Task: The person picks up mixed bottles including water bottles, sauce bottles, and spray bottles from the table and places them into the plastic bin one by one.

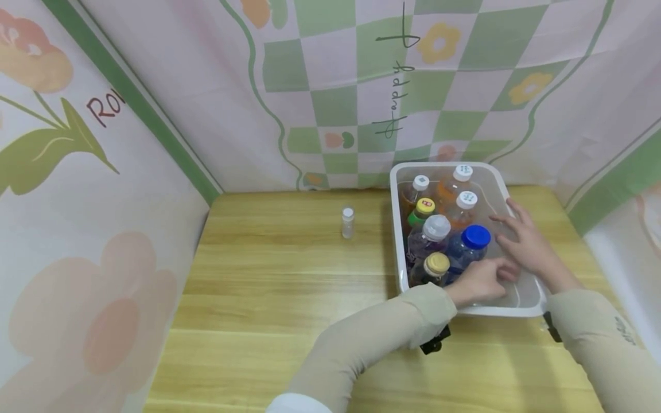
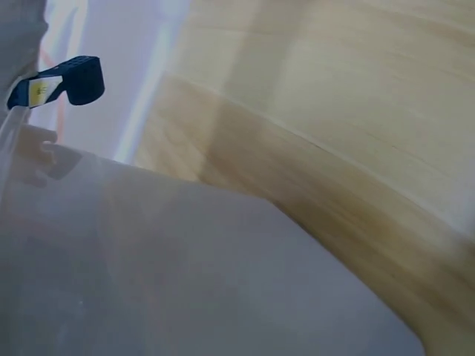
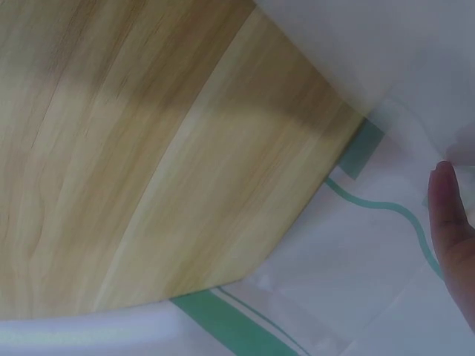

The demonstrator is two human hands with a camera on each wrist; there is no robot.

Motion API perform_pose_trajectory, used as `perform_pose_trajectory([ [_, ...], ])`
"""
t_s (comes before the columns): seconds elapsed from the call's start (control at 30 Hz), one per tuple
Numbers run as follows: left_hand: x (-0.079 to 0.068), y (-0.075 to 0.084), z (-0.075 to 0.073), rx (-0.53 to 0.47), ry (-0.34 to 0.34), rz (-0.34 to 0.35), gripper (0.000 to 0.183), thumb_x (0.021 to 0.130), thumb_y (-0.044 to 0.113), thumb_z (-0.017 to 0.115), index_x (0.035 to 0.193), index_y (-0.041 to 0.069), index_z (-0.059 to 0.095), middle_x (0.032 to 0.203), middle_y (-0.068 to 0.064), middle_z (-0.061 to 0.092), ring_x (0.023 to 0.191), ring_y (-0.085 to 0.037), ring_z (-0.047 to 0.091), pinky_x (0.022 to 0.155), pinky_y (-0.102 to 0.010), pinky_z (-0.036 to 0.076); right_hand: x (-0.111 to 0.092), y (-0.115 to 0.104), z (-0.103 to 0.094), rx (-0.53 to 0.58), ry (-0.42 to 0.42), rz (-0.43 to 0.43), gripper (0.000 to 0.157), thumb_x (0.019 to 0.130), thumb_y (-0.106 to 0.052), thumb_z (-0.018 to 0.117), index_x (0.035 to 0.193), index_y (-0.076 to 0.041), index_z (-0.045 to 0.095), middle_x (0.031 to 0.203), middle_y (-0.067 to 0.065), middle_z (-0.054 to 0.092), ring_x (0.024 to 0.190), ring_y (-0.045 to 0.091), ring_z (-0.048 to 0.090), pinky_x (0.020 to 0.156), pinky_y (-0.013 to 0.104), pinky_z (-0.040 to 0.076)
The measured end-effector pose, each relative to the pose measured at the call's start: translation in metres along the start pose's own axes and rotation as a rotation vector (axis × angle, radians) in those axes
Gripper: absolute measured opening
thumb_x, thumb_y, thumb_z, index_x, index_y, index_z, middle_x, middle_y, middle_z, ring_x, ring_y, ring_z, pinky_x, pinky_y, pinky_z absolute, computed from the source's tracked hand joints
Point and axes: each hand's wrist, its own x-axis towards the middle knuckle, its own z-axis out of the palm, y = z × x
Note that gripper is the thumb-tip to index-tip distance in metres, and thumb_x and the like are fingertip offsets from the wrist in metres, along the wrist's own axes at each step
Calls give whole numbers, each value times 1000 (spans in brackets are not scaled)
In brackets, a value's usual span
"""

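A white translucent plastic bin (image 1: 471,311) stands on the right of the table, with several capped bottles grouped on its left side. My left hand (image 1: 480,281) reaches over the near rim, just below a bottle with a blue cap (image 1: 475,236). Its fingers bend toward the right, and whether they grip anything is hidden. Over the right rim comes my right hand (image 1: 529,244), fingers spread inside the bin and no object in them. Around the blue-capped bottle stand a grey-capped bottle (image 1: 436,228), a tan-capped bottle (image 1: 436,264) and a yellow-capped bottle (image 1: 425,206).
A small clear bottle with a white cap (image 1: 348,222) stands alone left of the bin, on the wooden table (image 1: 279,287). White-capped bottles (image 1: 466,201) fill the bin's far part. Patterned cloth (image 1: 330,74) hangs behind the table and at both sides.
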Motion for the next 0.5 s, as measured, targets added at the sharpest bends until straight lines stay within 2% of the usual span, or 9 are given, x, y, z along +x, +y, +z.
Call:
perform_pose_trajectory([
  [0.2,-8,-3,-9,-58,-29,-12,41,82,2,66,121,16,62,111,9,72,95,5,64,68,-1,43,0,2,2,6,8,-17,41,89,0,51,128,13,46,157,29,2,132,65,13,97,80,16],
  [0.4,-21,1,-17,-50,-71,-1,38,87,4,63,122,17,61,111,9,71,93,5,64,67,-1,42,0,3,2,8,5,-10,41,89,0,50,128,13,46,158,28,1,132,65,12,96,81,16],
  [0.5,-30,5,-23,-16,-97,32,40,88,5,62,125,19,60,113,10,70,93,6,63,70,0,42,1,3,2,13,16,-22,41,89,0,50,127,13,47,157,29,3,133,65,12,97,80,16],
])
